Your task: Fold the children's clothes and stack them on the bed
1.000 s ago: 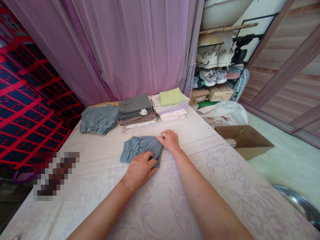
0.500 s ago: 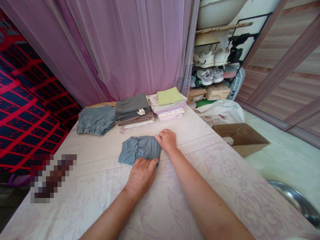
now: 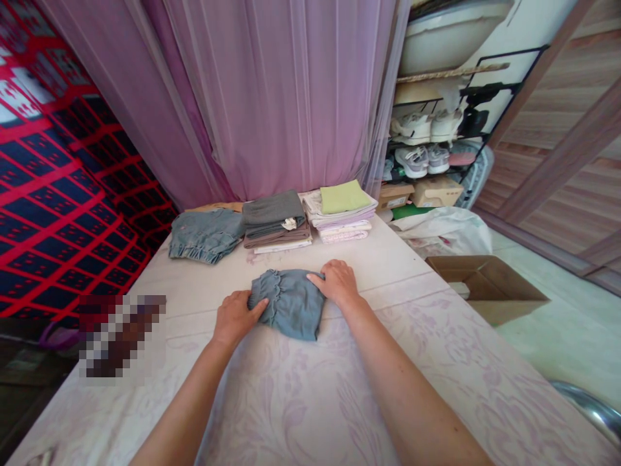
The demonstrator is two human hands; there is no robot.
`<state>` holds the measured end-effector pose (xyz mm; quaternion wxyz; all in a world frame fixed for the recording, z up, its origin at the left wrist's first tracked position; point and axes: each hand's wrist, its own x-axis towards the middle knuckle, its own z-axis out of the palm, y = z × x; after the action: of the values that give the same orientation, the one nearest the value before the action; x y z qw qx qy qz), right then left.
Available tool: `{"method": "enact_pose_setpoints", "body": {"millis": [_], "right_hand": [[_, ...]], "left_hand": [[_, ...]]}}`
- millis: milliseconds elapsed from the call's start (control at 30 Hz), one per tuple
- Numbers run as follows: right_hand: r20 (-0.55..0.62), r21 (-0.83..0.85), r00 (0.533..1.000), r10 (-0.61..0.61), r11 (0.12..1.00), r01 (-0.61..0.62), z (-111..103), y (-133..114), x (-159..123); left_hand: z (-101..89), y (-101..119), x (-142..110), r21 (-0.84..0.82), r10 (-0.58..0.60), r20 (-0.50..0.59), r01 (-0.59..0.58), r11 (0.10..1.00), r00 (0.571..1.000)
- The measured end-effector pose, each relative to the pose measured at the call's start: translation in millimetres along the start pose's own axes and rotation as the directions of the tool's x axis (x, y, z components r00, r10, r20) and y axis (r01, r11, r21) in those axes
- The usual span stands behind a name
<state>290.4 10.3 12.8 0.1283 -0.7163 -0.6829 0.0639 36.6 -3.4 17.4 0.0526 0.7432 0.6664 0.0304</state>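
Garment of blue-grey, ruffled cloth lies on the pale floral sheet, probably light and limp, so I pinch its gathered end with my left hand and its opposite far corner with my right hand.

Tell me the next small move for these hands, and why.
Probably fold the gathered end of the ruffled blue-gray garment over toward its opposite end. The left hand has its thumb on top there, the right hand steadies the opposite end's far corner, and the cloth lies fairly flat between them.
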Motion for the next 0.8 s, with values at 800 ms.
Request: {"method": "enact_pose_setpoints", "body": {"millis": [800], "right_hand": [[0.372,0.214,0.927,-0.049,0.976,-0.035,-32.1,18.6,-1.1]], "left_hand": [[12.4,52.6,6.5,-0.158,0.568,-0.070,-0.572,0.805,0.820]]}}
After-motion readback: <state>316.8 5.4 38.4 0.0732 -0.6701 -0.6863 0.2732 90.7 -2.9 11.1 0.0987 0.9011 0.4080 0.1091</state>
